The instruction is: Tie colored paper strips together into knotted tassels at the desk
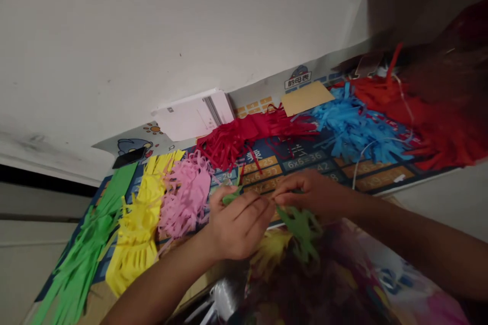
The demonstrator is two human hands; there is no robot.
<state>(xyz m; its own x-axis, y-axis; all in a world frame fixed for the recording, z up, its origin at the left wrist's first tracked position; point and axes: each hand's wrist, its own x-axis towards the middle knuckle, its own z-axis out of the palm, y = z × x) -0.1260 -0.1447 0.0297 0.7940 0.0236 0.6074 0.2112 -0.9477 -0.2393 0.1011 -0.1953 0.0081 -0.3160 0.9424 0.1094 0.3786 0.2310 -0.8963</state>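
My left hand is closed around a piece of green fringed paper, with a bit of green showing above its thumb. Close beside it, my right hand pinches at the same piece, fingertips almost meeting the left ones. From under the right hand hangs the green fringed paper, its cut strips dangling. A yellow fringed tuft hangs just left of it, below the hands. What exactly the fingertips pinch is hidden.
Fringed paper bundles lie across the printed chart mat: green, yellow, pink, crimson, blue, red. White cards and a tan card are by the wall. A white string trails at right.
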